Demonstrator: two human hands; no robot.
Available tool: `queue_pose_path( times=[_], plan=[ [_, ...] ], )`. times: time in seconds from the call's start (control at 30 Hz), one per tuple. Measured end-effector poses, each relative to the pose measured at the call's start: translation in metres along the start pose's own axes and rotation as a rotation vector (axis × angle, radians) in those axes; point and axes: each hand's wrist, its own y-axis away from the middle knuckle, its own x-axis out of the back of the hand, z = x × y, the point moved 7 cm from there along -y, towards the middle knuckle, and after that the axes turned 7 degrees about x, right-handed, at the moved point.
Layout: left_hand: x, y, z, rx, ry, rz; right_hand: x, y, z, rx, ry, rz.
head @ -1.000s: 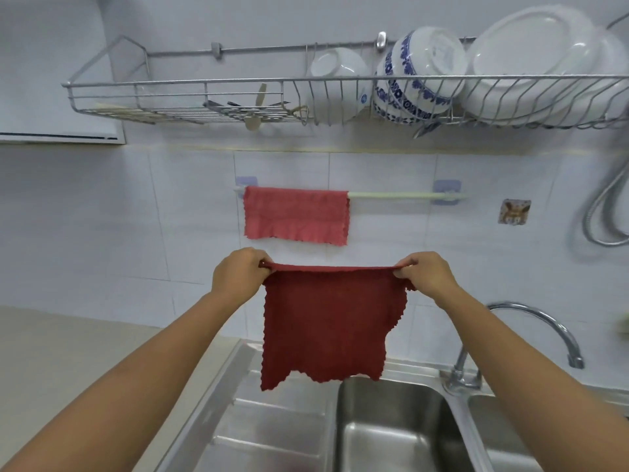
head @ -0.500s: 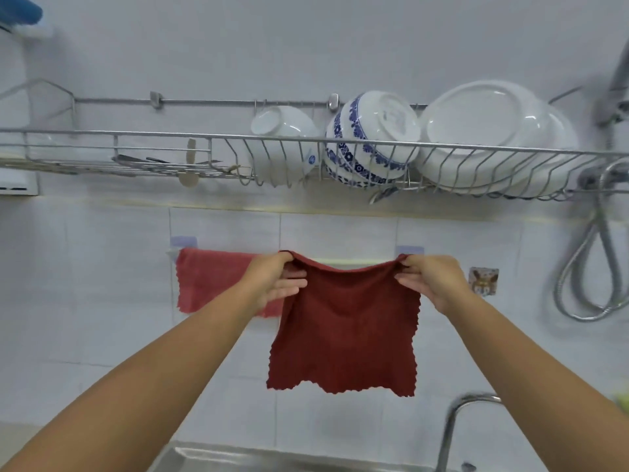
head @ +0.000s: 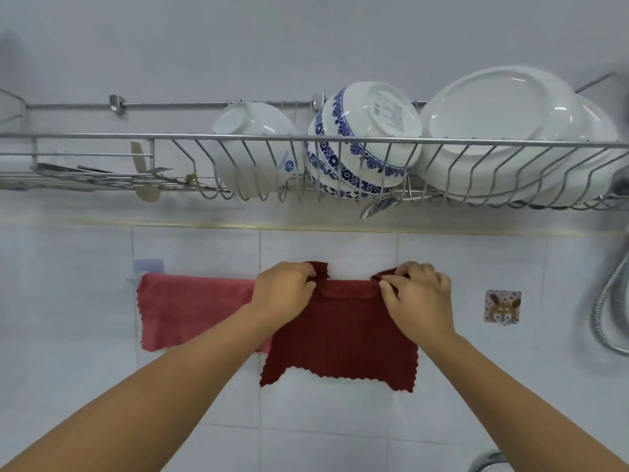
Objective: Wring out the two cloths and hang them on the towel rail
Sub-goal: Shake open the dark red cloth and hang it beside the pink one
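A dark red cloth (head: 343, 338) hangs flat against the tiled wall at the height of the towel rail, its top edge bunched over the rail, which it hides here. My left hand (head: 282, 292) pinches its upper left corner and my right hand (head: 417, 294) pinches its upper right corner. A lighter pink-red cloth (head: 190, 310) is draped over the rail just to the left, its right part behind my left hand and forearm. The rail's left wall mount (head: 148, 266) shows above that cloth; the bar itself is covered.
A wire dish rack (head: 102, 137) runs across the wall above, holding a white bowl (head: 253, 144), a blue-patterned bowl (head: 360, 141) and white plates (head: 510, 131). A small sticker hook (head: 502, 306) sits right of the cloths. A metal hose (head: 609, 301) hangs far right; a tap (head: 486, 461) shows at the bottom.
Both hands lifted the dark red cloth from above the sink up to the rail and laid its top edge over it. The view tilted upward, so the sink left the frame.
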Motion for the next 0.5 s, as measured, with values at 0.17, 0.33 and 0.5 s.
queue_pose_path(
  times=[0.17,0.33,0.5],
  plan=[
    [-0.01,-0.001,0.008,-0.083,-0.167,0.011,-0.011,0.01,-0.005,0.026,0.133,0.011],
    [-0.007,-0.008,0.008,0.024,-0.104,-0.01,-0.007,0.004,-0.009,0.02,0.204,0.1],
    [0.001,-0.02,0.011,0.087,0.002,0.038,-0.012,-0.002,-0.013,0.04,0.224,0.032]
  ],
)
